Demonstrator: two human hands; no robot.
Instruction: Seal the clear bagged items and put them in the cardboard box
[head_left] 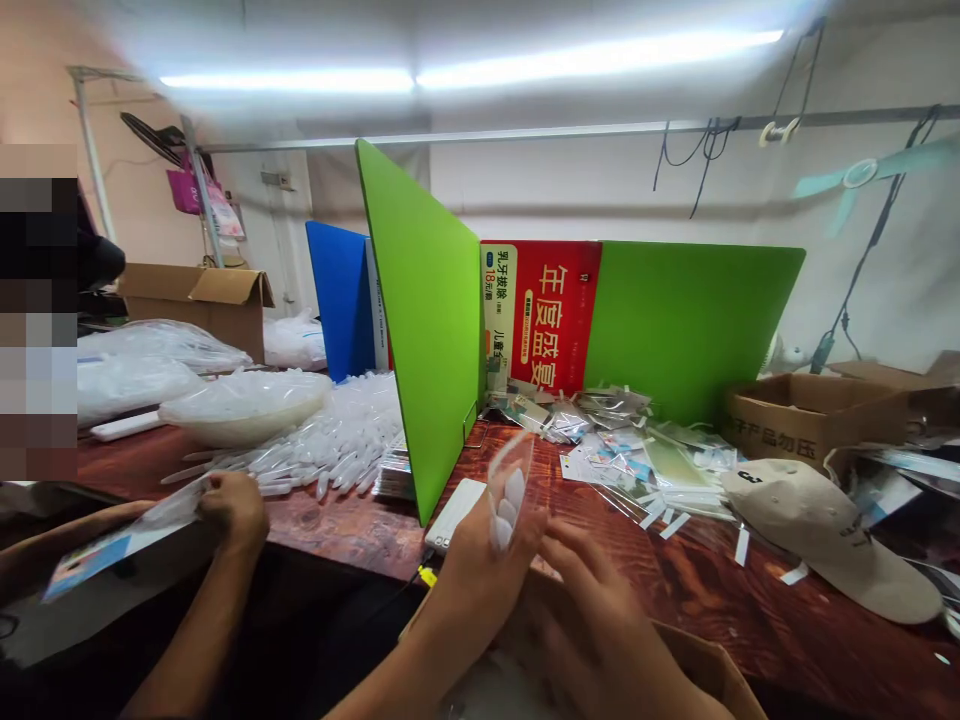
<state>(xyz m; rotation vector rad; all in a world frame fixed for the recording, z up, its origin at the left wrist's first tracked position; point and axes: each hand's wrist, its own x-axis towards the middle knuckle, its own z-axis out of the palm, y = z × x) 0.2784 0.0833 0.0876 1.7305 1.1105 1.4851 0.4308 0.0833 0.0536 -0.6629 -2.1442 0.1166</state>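
Note:
My left hand [480, 560] is closed on a clear plastic packet [511, 490] with several white oval pieces in it, held upright above the table's front edge. Close beside it on the right, my right hand [592, 590] is blurred by motion, its fingertips near the packet's lower edge; whether it grips anything is unclear. Below both hands is an open cardboard box [701, 660], partly hidden by my arms. A white power bank [456, 512] lies on the table just behind my left hand.
Green boards [427, 330] stand upright on the dark red table [330, 530]. Clear packets [622, 460] are piled at right, near a beige cap [825, 530] and a carton [817, 410]. White plastic pieces [330, 440] lie left. Another person's hands [236, 510] hold a packet at far left.

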